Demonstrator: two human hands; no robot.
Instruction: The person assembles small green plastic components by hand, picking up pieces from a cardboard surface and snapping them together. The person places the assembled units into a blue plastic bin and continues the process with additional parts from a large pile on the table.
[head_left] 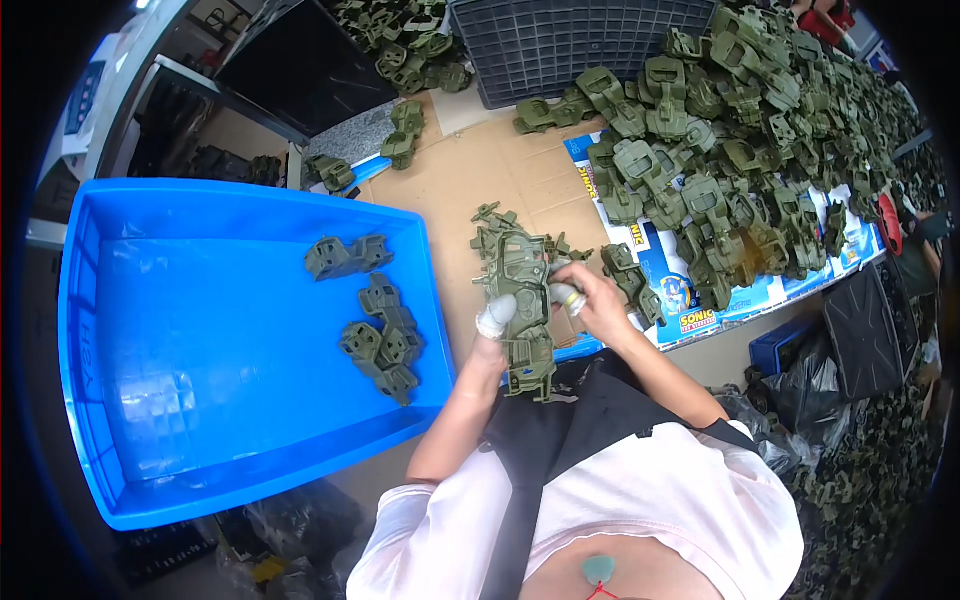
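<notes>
Table covered with flattened cardboard. On it: blue crate at left, printed blue box sheets at right under a big pile of green plastic parts, dark grid tray at top, few loose green parts near it.

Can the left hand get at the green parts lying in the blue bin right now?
Probably not at once: the left hand is gripping the green plastic part together with the right hand. The way itself looks free, since the blue bin is open-topped and the parts in it lie uncovered just to its left.
</notes>
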